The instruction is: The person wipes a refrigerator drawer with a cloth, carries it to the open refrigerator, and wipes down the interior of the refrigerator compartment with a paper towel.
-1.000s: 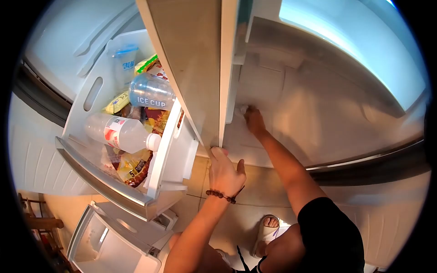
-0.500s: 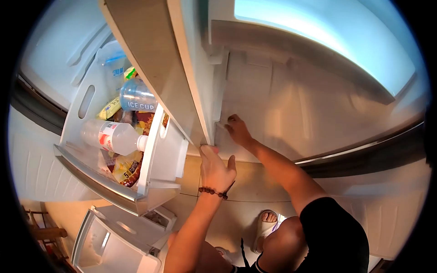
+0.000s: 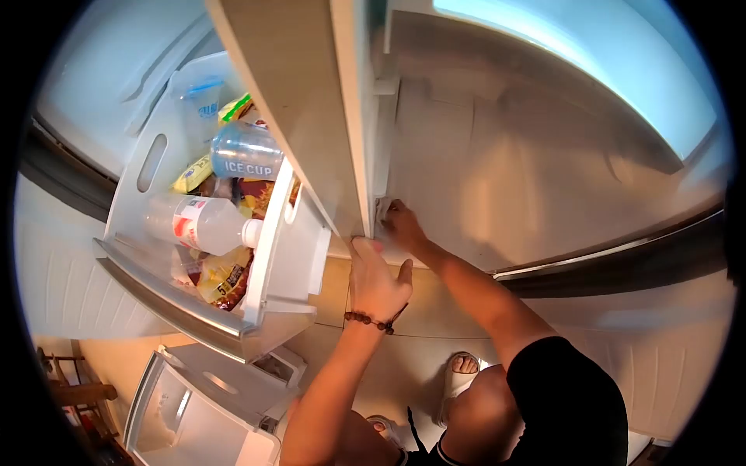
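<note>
My left hand, with a beaded bracelet at the wrist, rests against the lower end of the upright divider. Its thumb stands apart from the fingers, and nothing shows in it. Inside the compartment to the right, my right hand is closed on a small white cloth. The cloth lies against the low left wall of the compartment, beside its pale floor.
At the left a pulled-out drawer holds a clear bottle, an ice cup and several food packs. Another drawer sits on the tiled floor at lower left. An open door is at the right.
My right hand has moved left and towards me with the white cloth, from the compartment floor to its left wall. My left hand has stayed at the divider's lower end. The view has shifted slightly.
</note>
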Tool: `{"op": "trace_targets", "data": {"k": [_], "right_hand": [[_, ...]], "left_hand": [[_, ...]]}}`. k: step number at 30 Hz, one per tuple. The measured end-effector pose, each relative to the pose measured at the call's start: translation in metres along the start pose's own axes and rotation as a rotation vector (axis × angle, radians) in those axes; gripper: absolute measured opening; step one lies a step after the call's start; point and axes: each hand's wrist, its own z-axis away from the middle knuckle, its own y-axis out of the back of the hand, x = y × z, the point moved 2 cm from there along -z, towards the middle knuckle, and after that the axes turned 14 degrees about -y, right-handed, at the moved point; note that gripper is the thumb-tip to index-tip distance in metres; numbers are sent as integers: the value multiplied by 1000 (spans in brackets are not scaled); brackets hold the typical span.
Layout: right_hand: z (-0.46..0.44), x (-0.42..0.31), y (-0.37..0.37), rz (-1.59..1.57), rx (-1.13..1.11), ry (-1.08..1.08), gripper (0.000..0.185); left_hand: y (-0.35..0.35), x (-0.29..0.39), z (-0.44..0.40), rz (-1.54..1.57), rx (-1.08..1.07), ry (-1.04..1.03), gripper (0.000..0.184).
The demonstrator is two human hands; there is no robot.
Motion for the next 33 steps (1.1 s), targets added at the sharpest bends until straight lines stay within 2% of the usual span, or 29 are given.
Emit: {"op": "trace_targets", "data": {"k": [3, 5, 7, 9, 10, 12, 13, 15, 17, 19, 20, 22, 23, 25, 28, 31, 33], "right_hand": [[3, -3, -6, 26, -12, 109, 7], [18, 4, -7, 127, -182, 345, 7], [6, 7, -3, 85, -202, 336, 5], [-7, 13, -7, 102, -358, 148, 7], [-13, 4, -3, 100, -362, 147, 7], [-35, -3, 13, 149, -168, -194, 11], [-44, 12, 12, 153, -165, -206, 11], [-61, 43, 20, 298, 7, -85, 19], [-64, 78, 57, 354, 87, -27, 25], [-44, 90, 102, 599, 89, -26, 26], [-32, 93, 123, 617, 89, -37, 26], [-12, 92, 146, 972, 28, -39, 26], [1, 87, 149, 983, 27, -49, 26], [26, 71, 143, 1078, -134, -90, 27], [74, 81, 130, 1019, -130, -55, 25], [111, 55, 141, 890, -147, -164, 21], [117, 38, 159, 660, -184, -318, 25]], "left_hand": [[6, 0, -1, 0, -67, 39, 57], [7, -3, -2, 4, -39, 0, 57], [3, -2, -1, 22, -17, -25, 56], [4, -1, 0, 33, -24, -1, 57], [4, -2, 2, 32, -25, 3, 57], [4, -4, 1, 11, -27, -37, 58], [5, -5, 2, 20, -36, -37, 58], [5, -3, 1, -4, -44, -36, 58], [6, -3, 1, 4, -50, -61, 57], [6, -4, 1, 26, -54, -83, 56], [6, -4, 0, 20, -62, -58, 56], [7, 0, -2, 42, -47, -9, 55], [7, 2, 0, 54, -53, -9, 55], [6, 1, -2, 66, -36, 54, 54], [8, 3, -2, 63, -35, 23, 53], [9, 1, -3, 81, -38, 7, 53], [9, 1, -3, 77, -42, 17, 53]]}}
